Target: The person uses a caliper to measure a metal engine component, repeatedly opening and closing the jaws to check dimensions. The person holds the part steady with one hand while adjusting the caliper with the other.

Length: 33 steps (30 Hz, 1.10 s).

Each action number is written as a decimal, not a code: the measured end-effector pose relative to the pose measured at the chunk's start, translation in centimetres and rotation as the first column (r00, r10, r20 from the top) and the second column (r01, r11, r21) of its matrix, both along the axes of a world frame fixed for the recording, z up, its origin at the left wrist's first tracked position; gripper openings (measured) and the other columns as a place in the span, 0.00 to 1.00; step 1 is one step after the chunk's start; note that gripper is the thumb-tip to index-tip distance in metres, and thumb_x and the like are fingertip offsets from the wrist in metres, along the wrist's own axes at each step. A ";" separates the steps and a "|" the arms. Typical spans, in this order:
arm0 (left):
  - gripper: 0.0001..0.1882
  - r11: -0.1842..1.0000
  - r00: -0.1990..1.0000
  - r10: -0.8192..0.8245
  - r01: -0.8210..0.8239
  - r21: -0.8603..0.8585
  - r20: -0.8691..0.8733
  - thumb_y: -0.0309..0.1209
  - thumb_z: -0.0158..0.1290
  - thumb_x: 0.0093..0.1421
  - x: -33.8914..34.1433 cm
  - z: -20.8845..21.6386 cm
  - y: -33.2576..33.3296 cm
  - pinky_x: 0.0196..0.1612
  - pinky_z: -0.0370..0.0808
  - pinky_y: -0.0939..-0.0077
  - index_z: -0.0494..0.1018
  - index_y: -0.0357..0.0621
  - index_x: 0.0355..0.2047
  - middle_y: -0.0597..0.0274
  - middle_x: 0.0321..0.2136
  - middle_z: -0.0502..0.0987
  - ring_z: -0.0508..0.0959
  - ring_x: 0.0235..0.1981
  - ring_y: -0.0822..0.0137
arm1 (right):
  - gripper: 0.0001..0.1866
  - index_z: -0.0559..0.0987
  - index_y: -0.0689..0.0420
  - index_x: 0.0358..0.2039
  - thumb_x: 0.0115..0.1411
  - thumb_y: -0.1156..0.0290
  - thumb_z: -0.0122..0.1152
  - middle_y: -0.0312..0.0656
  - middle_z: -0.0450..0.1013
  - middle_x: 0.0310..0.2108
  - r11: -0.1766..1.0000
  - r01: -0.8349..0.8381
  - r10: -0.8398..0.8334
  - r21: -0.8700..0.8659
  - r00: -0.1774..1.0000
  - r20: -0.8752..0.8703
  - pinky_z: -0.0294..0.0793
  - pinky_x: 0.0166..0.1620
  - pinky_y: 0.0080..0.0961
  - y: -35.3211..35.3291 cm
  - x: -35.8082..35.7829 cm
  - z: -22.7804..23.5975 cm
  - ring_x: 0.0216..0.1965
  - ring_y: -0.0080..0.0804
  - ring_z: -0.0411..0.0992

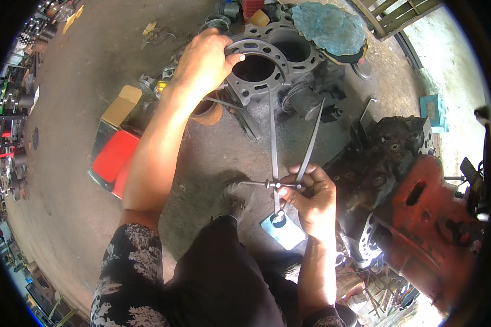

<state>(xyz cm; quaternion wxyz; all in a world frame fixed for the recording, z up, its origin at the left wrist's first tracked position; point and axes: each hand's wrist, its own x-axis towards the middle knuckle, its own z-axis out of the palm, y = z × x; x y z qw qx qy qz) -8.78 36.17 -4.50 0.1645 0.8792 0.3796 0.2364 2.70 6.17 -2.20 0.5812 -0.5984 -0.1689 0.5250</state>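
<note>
With thumb and fingers closed, my right hand (313, 199) holds a metal spring caliper (273, 141) by its adjusting screw. Its two long legs point away from me, spread apart. The left leg's tip reaches the near edge of an engine block (245, 90); the other ends beside it, near a dark cylindrical part (304, 102). My left hand (204, 60) grips the block's left edge, thumb stretched toward the nearer round bore (253, 68), other fingers curled and partly hidden. A second bore (289, 46) lies behind, to the right.
A crumpled blue-green cover (330, 30) lies over the block's far right. Right of me sit a dark, oily engine part (373, 158) and a red casting (420, 204). A red box (114, 161) stands at left. On the floor by my foot lies a light-blue piece (286, 234).
</note>
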 end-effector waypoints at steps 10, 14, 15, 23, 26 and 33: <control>0.22 0.991 0.995 -0.022 0.009 0.134 0.098 0.38 0.68 0.57 -0.6 0.7 -0.8 0.37 0.77 0.64 0.81 0.34 0.46 0.52 0.35 0.79 0.81 0.33 0.60 | 0.21 0.73 0.68 0.48 0.55 0.86 0.70 0.52 0.80 0.36 0.998 -0.063 0.062 -0.027 0.998 -0.018 0.82 0.33 0.24 0.5 -0.4 -0.3 0.33 0.31 0.80; 0.23 0.993 0.951 0.120 -0.119 -0.024 0.285 0.41 0.68 0.58 -3.4 2.2 -6.3 0.32 0.76 0.69 0.80 0.35 0.45 0.54 0.34 0.80 0.80 0.31 0.65 | 0.21 0.72 0.69 0.48 0.56 0.87 0.70 0.52 0.80 0.38 0.997 -0.072 0.071 -0.027 0.997 -0.037 0.81 0.35 0.24 1.2 -0.6 -1.4 0.35 0.30 0.80; 0.19 0.990 0.947 0.143 -0.133 -0.054 0.287 0.40 0.68 0.59 -4.1 2.5 -8.3 0.28 0.73 0.75 0.81 0.36 0.41 0.58 0.32 0.80 0.78 0.27 0.70 | 0.21 0.72 0.70 0.48 0.56 0.87 0.70 0.52 0.80 0.38 0.996 -0.066 0.063 -0.065 0.997 -0.048 0.81 0.35 0.24 1.4 -0.7 -1.6 0.36 0.30 0.80; 0.16 0.693 0.982 -0.077 0.178 -0.699 0.173 0.39 0.59 0.67 -7.8 1.9 -17.2 0.32 0.76 0.65 0.76 0.35 0.34 0.50 0.27 0.79 0.80 0.26 0.56 | 0.21 0.72 0.70 0.49 0.58 0.83 0.70 0.50 0.79 0.37 0.983 -0.170 0.174 -0.064 0.984 0.046 0.81 0.36 0.23 2.4 -1.5 -2.2 0.34 0.29 0.79; 0.15 0.630 0.975 -0.030 0.188 -0.753 0.218 0.36 0.57 0.68 -7.8 1.2 -17.7 0.31 0.76 0.65 0.75 0.33 0.32 0.48 0.26 0.79 0.81 0.26 0.57 | 0.21 0.72 0.71 0.49 0.58 0.82 0.71 0.50 0.80 0.37 0.984 -0.174 0.175 -0.046 0.984 0.019 0.81 0.36 0.23 2.8 -1.7 -2.1 0.35 0.29 0.79; 0.16 0.575 0.958 0.065 0.192 -0.795 0.278 0.33 0.58 0.68 -7.1 -0.7 -17.9 0.25 0.72 0.68 0.71 0.33 0.28 0.47 0.21 0.77 0.78 0.19 0.65 | 0.21 0.72 0.70 0.49 0.58 0.82 0.70 0.50 0.80 0.38 0.983 -0.179 0.181 -0.032 0.982 0.063 0.81 0.39 0.23 3.1 -1.7 -2.4 0.37 0.29 0.79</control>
